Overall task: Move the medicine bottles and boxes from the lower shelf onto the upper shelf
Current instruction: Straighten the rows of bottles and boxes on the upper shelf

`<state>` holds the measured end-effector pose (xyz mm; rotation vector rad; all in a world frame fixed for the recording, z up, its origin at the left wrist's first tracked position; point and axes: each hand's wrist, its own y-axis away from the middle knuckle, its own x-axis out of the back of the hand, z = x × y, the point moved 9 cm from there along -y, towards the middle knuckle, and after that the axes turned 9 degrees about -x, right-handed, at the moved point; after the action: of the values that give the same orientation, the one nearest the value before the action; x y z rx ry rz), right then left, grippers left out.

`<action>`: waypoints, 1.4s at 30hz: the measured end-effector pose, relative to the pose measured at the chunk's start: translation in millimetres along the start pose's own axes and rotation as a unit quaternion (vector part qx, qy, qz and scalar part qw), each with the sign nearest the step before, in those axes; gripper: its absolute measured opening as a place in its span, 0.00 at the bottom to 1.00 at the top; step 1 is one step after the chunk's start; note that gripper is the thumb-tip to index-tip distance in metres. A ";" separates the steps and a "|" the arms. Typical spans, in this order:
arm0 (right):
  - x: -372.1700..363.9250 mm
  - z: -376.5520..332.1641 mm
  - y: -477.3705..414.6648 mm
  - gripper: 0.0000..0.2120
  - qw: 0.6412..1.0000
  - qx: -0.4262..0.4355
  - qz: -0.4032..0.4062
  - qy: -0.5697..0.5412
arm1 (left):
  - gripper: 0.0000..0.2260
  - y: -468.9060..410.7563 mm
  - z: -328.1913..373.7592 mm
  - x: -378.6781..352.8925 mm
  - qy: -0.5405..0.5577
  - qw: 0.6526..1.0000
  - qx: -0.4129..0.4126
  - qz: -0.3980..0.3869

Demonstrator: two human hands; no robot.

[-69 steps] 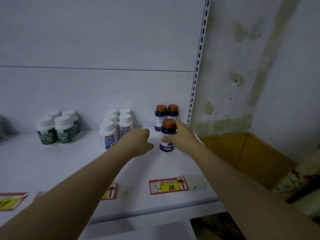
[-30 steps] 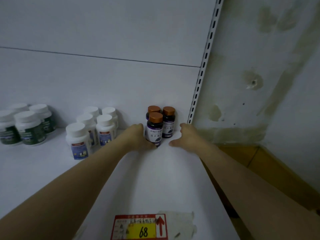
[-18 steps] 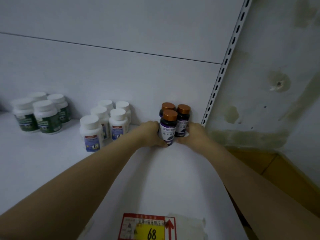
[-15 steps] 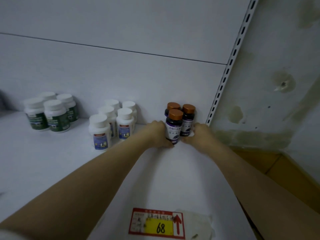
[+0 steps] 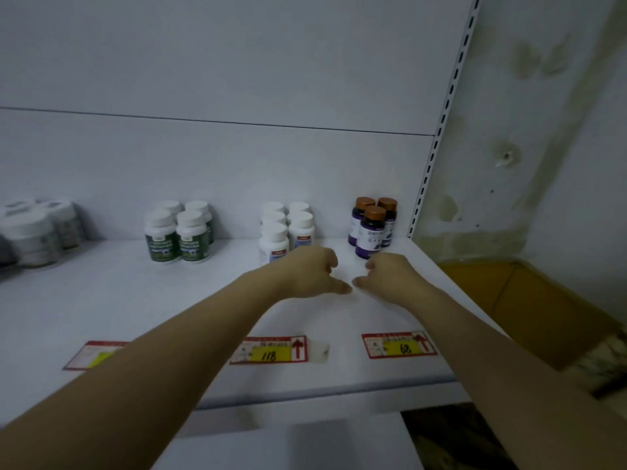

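Three purple bottles with copper caps (image 5: 371,228) stand together at the back right of the white shelf (image 5: 135,300). Left of them are several white bottles with blue labels (image 5: 288,228), then several green-labelled white bottles (image 5: 178,232). My left hand (image 5: 308,273) and my right hand (image 5: 390,276) hover over the shelf in front of the purple bottles, apart from them. Both hands hold nothing, their fingers loosely curled and the thumbs pointing toward each other.
More white-capped bottles (image 5: 37,232) stand blurred at the far left. Price tags marked 118 (image 5: 269,351) and 68 (image 5: 400,347) lie near the shelf's front edge. A slotted upright (image 5: 437,137) bounds the shelf on the right, beside a stained wall and a brown box (image 5: 529,300).
Both hands have let go of the purple bottles and drawn back toward me. The view has pulled back, showing more of the shelf and its left side.
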<state>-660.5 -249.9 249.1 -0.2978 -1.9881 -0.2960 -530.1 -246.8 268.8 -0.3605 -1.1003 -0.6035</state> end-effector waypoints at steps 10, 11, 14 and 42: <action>-26.4 -69.5 13.0 0.23 0.998 0.057 -0.019 0.035 | 0.28 63.0 -102.9 29.7 -0.025 0.987 0.155 0.035; -27.3 -70.3 9.0 0.21 0.997 0.059 -0.019 0.040 | 0.30 62.2 -109.9 30.0 -0.027 0.986 0.164 0.033; -31.7 -69.3 -7.9 0.18 0.996 0.060 -0.027 0.064 | 0.34 51.0 -125.4 30.0 -0.036 0.983 0.178 0.031; -49.1 -91.8 -68.1 0.21 0.984 0.132 -0.099 0.072 | 0.34 -29.6 -132.5 20.0 -0.073 0.995 0.066 0.009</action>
<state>-585.6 -348.5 237.5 0.0889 -1.8887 -0.1696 -446.8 -348.9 230.7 -0.3041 -1.2691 -0.4912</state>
